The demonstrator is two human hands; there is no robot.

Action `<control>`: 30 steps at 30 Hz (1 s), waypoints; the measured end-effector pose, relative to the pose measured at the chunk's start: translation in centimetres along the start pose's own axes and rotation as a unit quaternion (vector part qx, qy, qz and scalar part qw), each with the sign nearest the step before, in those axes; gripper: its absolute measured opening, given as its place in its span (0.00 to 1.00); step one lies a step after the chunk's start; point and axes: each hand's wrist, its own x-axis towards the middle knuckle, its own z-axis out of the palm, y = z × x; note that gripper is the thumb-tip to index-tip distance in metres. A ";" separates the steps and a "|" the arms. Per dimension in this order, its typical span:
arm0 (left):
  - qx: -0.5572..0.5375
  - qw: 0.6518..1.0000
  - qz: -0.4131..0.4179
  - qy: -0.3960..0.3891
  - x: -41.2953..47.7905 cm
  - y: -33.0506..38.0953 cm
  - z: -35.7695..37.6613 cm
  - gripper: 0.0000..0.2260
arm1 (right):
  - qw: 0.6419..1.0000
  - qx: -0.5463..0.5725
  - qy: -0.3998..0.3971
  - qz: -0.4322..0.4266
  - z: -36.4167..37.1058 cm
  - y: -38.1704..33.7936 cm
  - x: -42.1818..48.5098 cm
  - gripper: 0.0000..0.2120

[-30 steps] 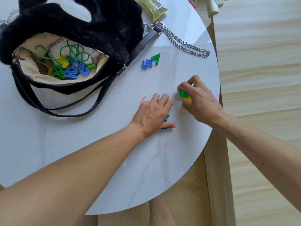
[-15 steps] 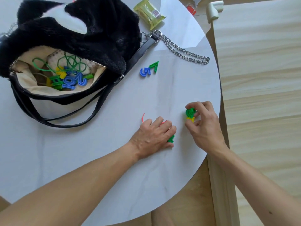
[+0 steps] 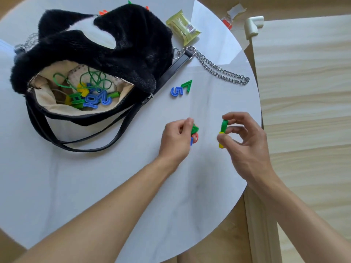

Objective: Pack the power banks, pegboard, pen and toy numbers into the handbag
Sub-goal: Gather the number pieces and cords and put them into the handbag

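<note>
While both hands hold toy numbers above the table (image 3: pixel 95 186), the handbag (image 3: pixel 117 40) lies up and to the left of them, its zip mouth (image 3: pixel 47 99) gaping toward the person. The left hand (image 3: pixel 175 141) is the nearer of the two; its grip is curled round a small clutch of numbers (image 3: pixel 194 132), green, red and blue. The right hand (image 3: pixel 245 143), out by the table's right edge, pinches a green number (image 3: pixel 224 126) and a yellow number (image 3: pixel 221 145) edge-on between thumb and fingertips, the pair standing roughly upright. Between the hands and the handbag a blue 5 (image 3: pixel 176 91) and a green 7 (image 3: pixel 187 85) lie flat, close together, near the strap (image 3: pixel 167 74). The carry therefore runs leftward and away from the person, and the left hand likely has the shorter path to the mouth; the right would pass over the 5 and 7. Inside, other packed numbers (image 3: pixel 93 99) lie among green cord (image 3: pixel 95 76); power banks and pen cannot be made out.
</note>
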 end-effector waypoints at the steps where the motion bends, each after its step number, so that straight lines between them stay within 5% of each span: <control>1: -0.142 0.985 -0.097 -0.008 -0.4 0.6 0.3 0.17 | 0.999 0.002 -0.032 -0.038 0.5 -0.9 -0.4 0.18; 4: -0.394 0.879 -0.246 -0.108 -2.4 1.8 -0.1 0.21 | 0.978 -0.110 -0.119 -0.130 2.3 -3.1 -1.4 0.20; 7: -0.457 0.836 -0.259 -0.161 -3.8 2.3 -1.5 0.31 | 0.930 -0.286 -0.167 -0.156 4.0 -4.4 -1.6 0.24; 11: -0.432 0.858 -0.254 -0.111 -3.8 3.1 -3.0 0.27 | 0.892 -0.354 -0.195 -0.205 5.3 -5.8 -1.2 0.15; 13: -0.410 0.874 -0.248 -0.073 -3.4 3.1 -3.8 0.25 | 0.914 -0.292 -0.150 -0.236 5.5 -6.2 -0.1 0.10; 16: -0.411 0.873 -0.261 -0.009 -2.9 2.7 -5.4 0.20 | 0.953 -0.244 -0.038 -0.173 6.3 -5.6 4.5 0.13; 21: -0.400 0.878 -0.262 -0.016 -4.2 0.6 -7.1 0.19 | 0.877 -0.470 -0.055 -0.081 9.5 -2.8 12.6 0.28; 26: -0.379 0.886 -0.267 0.004 -6.1 -1.3 -8.6 0.15 | 0.847 -0.471 -0.075 -0.233 10.6 -1.2 12.7 0.04; 30: -0.362 0.890 -0.274 0.040 -6.7 -2.1 -10.3 0.12 | 0.833 -0.482 -0.138 -0.233 9.4 -0.4 10.7 0.04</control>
